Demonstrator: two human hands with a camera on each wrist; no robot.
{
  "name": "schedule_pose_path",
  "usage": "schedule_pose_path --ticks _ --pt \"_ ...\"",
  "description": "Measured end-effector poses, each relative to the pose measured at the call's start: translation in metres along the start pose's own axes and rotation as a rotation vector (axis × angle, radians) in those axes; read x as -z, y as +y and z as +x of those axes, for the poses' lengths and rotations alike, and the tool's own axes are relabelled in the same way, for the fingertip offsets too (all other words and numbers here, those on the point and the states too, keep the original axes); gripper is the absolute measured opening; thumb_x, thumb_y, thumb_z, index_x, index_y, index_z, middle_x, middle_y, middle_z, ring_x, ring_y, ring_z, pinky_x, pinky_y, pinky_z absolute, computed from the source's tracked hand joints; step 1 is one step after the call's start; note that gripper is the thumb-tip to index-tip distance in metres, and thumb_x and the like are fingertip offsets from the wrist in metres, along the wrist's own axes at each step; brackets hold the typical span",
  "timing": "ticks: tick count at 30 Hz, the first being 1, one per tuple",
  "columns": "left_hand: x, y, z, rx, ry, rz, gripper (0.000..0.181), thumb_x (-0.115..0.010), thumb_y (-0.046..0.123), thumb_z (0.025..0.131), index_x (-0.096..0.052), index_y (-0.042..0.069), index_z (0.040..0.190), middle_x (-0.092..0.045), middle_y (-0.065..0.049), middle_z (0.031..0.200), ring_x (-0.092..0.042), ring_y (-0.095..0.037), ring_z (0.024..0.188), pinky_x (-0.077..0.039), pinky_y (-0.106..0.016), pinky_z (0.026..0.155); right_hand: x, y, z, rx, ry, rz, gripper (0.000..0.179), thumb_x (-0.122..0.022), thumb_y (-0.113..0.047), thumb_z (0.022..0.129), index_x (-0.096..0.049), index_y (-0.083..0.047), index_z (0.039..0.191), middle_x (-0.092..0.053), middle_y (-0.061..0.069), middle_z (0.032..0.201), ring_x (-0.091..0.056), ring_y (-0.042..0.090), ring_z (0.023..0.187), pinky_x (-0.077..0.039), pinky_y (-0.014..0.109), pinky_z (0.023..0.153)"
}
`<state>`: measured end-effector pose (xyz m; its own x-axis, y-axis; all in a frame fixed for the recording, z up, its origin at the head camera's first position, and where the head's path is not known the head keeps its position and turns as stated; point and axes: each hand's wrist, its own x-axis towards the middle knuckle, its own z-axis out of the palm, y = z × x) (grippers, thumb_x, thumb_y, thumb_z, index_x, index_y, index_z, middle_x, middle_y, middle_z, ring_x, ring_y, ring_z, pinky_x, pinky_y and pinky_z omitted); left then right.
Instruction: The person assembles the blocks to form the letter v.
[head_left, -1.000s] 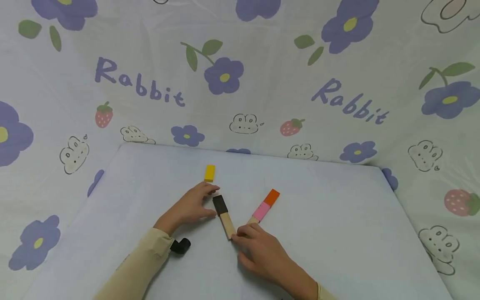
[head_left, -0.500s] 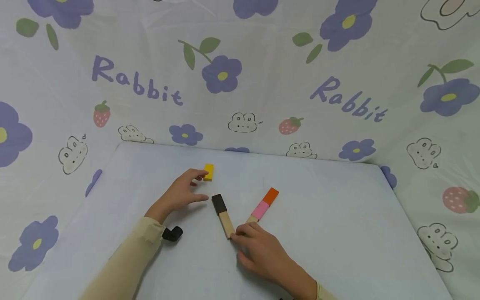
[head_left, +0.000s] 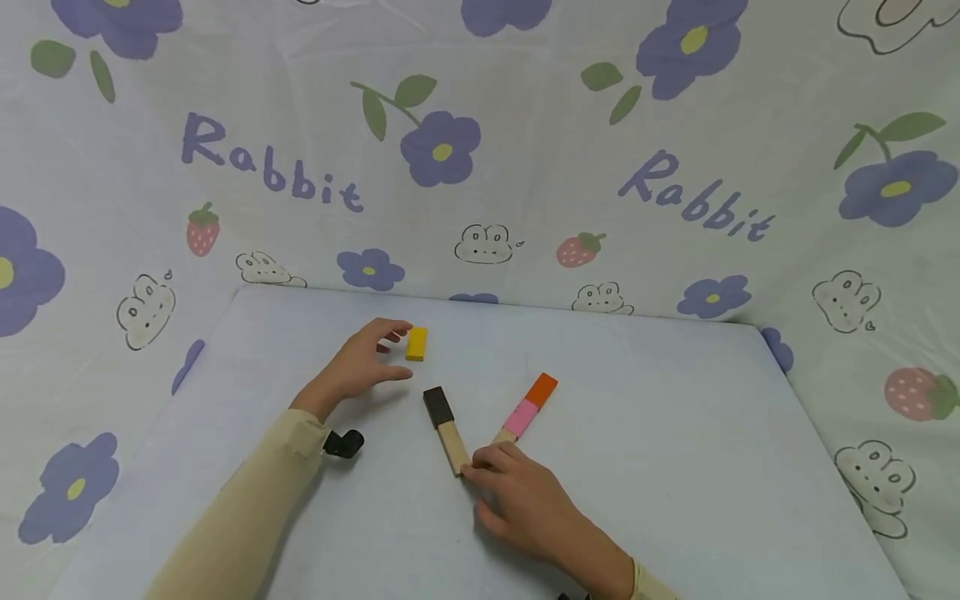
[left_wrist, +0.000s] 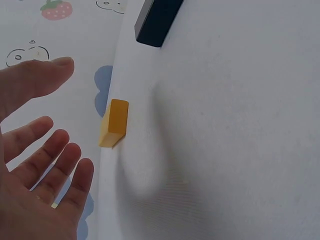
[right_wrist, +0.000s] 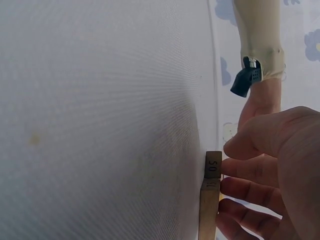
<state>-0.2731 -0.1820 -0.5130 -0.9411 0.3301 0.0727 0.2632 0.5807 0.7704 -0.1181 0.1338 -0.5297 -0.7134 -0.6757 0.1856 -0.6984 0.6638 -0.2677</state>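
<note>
My left hand (head_left: 360,365) hovers just left of the yellow block (head_left: 417,343), thumb and fingers spread around air. In the left wrist view that yellow block (left_wrist: 116,122) lies past the fingertips, with a gap between. A black block (head_left: 438,407) joins end to end with a plain wooden block (head_left: 453,448), forming a slanted row. A second row has an orange block (head_left: 542,390), a pink block (head_left: 521,419) and a plain wooden block (head_left: 505,437), partly hidden by my right hand (head_left: 528,504). Its extended fingers touch the rows' near ends; in the right wrist view, stamped wooden blocks (right_wrist: 213,165) meet there.
A white tabletop (head_left: 675,467) lies under everything, its back edge against a cloth (head_left: 525,183) printed with flowers, rabbits and strawberries. A small black camera (head_left: 343,444) sits at the left wrist, by the beige sleeve (head_left: 240,508).
My left hand has left the black block's side and moved away from me and slightly left, to beside the yellow block. My right hand stays at the rows' near ends.
</note>
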Motion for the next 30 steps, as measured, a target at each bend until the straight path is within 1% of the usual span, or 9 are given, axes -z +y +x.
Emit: schedule_pose_path --ticks 6,11,16,19,24,30 --pt "0.0 -0.008 0.008 0.024 -0.004 -0.011 0.078 -0.088 0.012 0.091 -0.05 0.007 0.159 -0.054 -0.015 0.152 -0.052 -0.034 0.138 -0.044 -0.051 0.116 -0.001 0.001 0.0 0.003 0.004 -0.002 0.04 -0.078 -0.018 0.095 -0.078 -0.012 0.134 -0.066 -0.001 0.127 -0.057 0.016 0.117 -0.056 0.03 0.094" --pt "0.0 -0.012 0.015 0.015 -0.005 -0.022 0.076 -0.087 0.011 0.092 -0.051 0.006 0.158 -0.054 -0.016 0.153 -0.052 -0.034 0.137 -0.044 -0.05 0.116 -0.001 0.001 0.0 -0.003 0.005 -0.007 0.04 -0.079 -0.018 0.095 -0.078 -0.013 0.134 -0.066 -0.001 0.127 -0.057 0.016 0.118 -0.056 0.031 0.094" --pt "0.001 -0.013 0.021 0.022 -0.013 -0.024 0.076 -0.087 0.008 0.091 -0.051 0.004 0.158 -0.054 -0.018 0.152 -0.052 -0.035 0.137 -0.045 -0.05 0.116 -0.001 0.001 0.001 -0.003 -0.004 -0.009 0.04 -0.079 -0.019 0.095 -0.078 -0.012 0.134 -0.066 0.0 0.127 -0.057 0.016 0.118 -0.056 0.031 0.095" --pt "0.001 -0.013 0.024 0.015 -0.014 -0.03 0.076 -0.087 0.005 0.091 -0.051 0.003 0.157 -0.054 -0.017 0.154 -0.052 -0.035 0.138 -0.044 -0.05 0.116 -0.001 0.001 0.0 0.001 0.001 -0.009 0.04 -0.079 -0.02 0.095 -0.078 -0.012 0.134 -0.066 0.0 0.127 -0.057 0.016 0.118 -0.056 0.031 0.095" --pt "0.001 -0.014 0.032 -0.002 -0.026 -0.009 0.075 -0.087 0.005 0.09 -0.052 0.002 0.157 -0.053 -0.016 0.154 -0.052 -0.035 0.138 -0.045 -0.049 0.116 -0.001 0.001 0.0 0.001 0.01 -0.003 0.041 -0.08 -0.019 0.094 -0.078 -0.013 0.135 -0.066 -0.001 0.127 -0.057 0.016 0.118 -0.056 0.031 0.094" --pt "0.001 -0.015 0.038 0.024 -0.042 0.014 0.071 -0.086 0.006 0.091 -0.054 0.002 0.154 -0.052 -0.018 0.155 -0.053 -0.038 0.137 -0.044 -0.051 0.116 -0.001 0.0 -0.001 -0.01 0.004 0.01 0.04 -0.08 -0.019 0.095 -0.079 -0.013 0.134 -0.067 -0.001 0.127 -0.057 0.016 0.119 -0.057 0.031 0.094"
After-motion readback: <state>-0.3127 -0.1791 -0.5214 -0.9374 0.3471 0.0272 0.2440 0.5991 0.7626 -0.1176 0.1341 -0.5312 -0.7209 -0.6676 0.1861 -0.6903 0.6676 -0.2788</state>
